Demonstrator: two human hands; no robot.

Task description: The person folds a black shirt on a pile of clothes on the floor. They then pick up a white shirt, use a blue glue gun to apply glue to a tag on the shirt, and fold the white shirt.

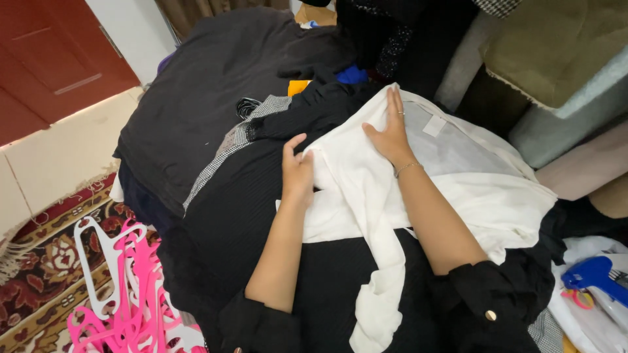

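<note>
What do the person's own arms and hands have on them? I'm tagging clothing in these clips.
Both forearms are bare, with black sleeves pushed up near the elbows. The right sleeve has a small gold button. The right hand wears a ring and a thin wrist bracelet. The left hand looks unadorned.

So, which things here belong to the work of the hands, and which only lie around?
In hand:
- white garment, with left hand at its edge and right hand flat on it
- black clothes pile beneath

Lying about:
- pink hangers
- white hanger
- patterned rug
- blue tool
</note>
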